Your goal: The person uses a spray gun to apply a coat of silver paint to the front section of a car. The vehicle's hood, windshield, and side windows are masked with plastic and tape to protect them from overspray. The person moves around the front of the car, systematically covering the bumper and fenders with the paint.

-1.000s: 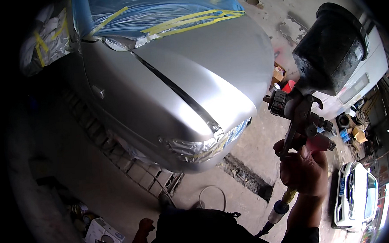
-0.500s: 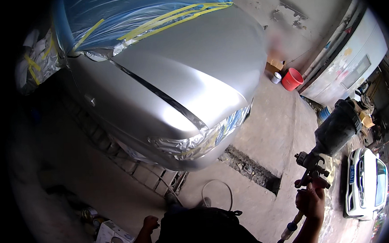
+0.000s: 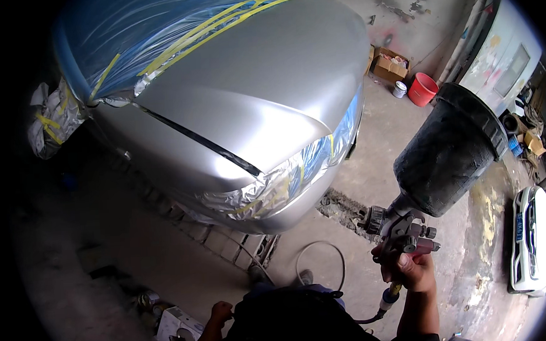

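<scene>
Since the earlier frame, the right hand (image 3: 413,269) is carrying the spray gun (image 3: 403,232) up and inward from the picture's lower right edge, so the dark cup (image 3: 447,150) is now looming larger, tilting up to the right over the concrete floor (image 3: 383,184), well apart from the car (image 3: 252,104). That hand is wrapping closed around the gun's grip, its fingers hiding most of the handle; a hose (image 3: 325,259) is trailing from under the grip and looping across the floor before vanishing behind the person's dark clothing. The left hand (image 3: 220,311) is hanging low beside the body, loosely curled, and whether it is holding anything is impossible to tell in the shadow. One silver car is filling the upper half, its windscreen covered in blue film with yellow tape, its headlight wrapped in clear plastic, its rear cut off by the rim. One red bucket (image 3: 423,89), one small tin (image 3: 399,89) and one cardboard box (image 3: 388,65) are sitting together by the far wall. A white car (image 3: 535,244) is partly cut off at the right edge.
</scene>
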{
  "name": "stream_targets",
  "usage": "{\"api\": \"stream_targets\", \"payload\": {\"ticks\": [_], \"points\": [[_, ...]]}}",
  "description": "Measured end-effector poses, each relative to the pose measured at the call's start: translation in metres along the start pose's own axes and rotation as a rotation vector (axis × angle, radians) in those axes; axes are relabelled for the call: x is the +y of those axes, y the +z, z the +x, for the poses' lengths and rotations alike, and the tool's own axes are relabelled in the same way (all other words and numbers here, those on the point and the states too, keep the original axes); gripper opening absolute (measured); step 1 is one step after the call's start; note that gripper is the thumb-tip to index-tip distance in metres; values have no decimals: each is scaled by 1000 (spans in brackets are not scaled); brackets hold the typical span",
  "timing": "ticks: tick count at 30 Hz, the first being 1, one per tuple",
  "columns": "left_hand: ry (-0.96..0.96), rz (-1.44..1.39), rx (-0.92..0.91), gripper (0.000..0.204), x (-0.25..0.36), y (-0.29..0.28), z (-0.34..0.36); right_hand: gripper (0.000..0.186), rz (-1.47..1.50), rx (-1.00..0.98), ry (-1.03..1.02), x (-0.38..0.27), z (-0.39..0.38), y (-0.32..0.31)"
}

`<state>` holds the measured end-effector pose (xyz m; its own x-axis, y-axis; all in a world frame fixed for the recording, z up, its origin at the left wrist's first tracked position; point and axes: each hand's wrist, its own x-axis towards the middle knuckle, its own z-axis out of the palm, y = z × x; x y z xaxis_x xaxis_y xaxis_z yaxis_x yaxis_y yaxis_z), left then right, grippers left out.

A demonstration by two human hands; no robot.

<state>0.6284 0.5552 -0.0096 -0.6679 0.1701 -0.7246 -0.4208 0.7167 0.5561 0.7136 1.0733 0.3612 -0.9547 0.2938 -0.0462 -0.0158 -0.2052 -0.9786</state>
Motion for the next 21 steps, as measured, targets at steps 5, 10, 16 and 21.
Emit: {"api": "stream_targets", "payload": {"ticks": [5,10,16,21], "points": [[-97,10,20,16,21,15,-24,48,-82,294,-34,16,-6,-44],[143,142,27,15,-10,12,-31,43,-167,505,-93,34,-2,-72],[-41,-15,181,19,58,22,-61,44,-93,382,-43,66,-4,-60],[-112,-52,191,18,65,28,-65,30,-10,-20,-36,76,-11,-36]]}}
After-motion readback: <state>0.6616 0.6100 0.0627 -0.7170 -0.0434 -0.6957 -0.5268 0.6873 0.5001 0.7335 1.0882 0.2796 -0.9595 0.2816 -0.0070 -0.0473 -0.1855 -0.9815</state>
